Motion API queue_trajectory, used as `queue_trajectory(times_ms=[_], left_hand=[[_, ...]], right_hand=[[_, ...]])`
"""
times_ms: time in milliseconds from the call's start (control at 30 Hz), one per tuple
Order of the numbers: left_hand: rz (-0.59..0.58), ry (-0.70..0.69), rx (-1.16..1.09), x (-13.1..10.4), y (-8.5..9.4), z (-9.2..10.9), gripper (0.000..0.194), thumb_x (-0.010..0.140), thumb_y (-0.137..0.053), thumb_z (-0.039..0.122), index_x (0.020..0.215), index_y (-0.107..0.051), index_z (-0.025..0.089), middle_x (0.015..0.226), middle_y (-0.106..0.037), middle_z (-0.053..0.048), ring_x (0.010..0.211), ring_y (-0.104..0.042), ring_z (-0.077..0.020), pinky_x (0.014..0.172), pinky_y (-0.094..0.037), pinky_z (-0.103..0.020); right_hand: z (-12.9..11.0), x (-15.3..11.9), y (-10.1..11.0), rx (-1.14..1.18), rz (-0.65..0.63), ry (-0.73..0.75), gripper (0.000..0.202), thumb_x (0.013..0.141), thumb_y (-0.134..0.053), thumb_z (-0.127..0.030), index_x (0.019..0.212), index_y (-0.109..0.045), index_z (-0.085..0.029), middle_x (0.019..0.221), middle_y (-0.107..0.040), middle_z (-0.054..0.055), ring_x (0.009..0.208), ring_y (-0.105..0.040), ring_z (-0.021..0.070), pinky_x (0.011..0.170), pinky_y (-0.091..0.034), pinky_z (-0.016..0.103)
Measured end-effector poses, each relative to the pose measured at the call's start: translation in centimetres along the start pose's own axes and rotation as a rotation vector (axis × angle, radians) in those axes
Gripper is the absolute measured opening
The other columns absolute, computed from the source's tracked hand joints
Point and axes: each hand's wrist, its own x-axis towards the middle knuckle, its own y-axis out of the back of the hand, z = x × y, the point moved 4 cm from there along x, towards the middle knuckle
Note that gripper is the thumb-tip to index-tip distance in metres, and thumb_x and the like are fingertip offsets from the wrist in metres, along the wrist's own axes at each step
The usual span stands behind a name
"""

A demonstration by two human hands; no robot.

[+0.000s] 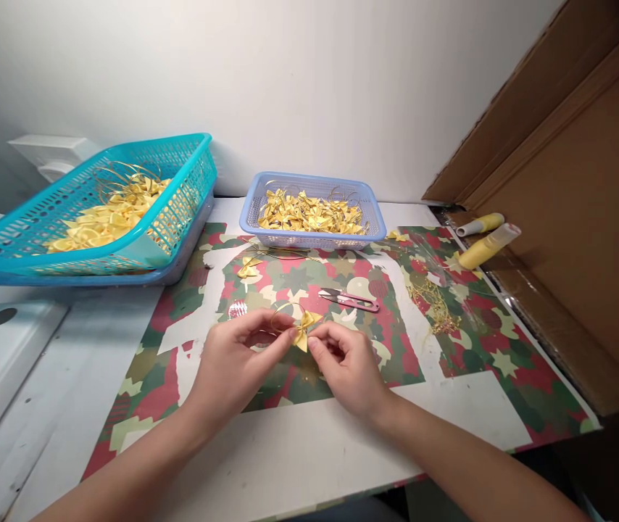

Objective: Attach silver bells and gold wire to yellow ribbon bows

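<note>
A yellow ribbon bow with a loop of gold cord is held over the patterned mat, between my two hands. My left hand pinches the bow's middle between thumb and index finger, the cord loop standing up beside the fingertips. My right hand has its thumb and fingers closed at the bow's right edge. Just beyond the hands lie pink-handled thread snips, blades to the left. Another yellow bow rests on the mat, behind my left hand.
A blue basket of yellow bows stands at the back. A turquoise basket of bows is at the left, with a white device nearer. Thread scraps, two yellow spools and cardboard are at the right.
</note>
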Motion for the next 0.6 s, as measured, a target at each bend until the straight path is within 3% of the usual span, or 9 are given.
queue_trajectory(times_ms=[600], left_hand=[[0.010,-0.050,-0.001,0.00,-0.01,-0.05,0.011,0.074,-0.071,0.032,0.076,-0.071,0.021,0.074,-0.073,0.000,0.068,-0.070,-0.0177,0.065,-0.061,-0.028]], right_hand=[[0.28,0.08,0.00,0.013,-0.009,-0.010,0.016,0.086,-0.052,-0.025,0.072,-0.057,-0.017,0.053,-0.039,-0.006,0.047,-0.032,0.0075,0.045,-0.025,0.021]])
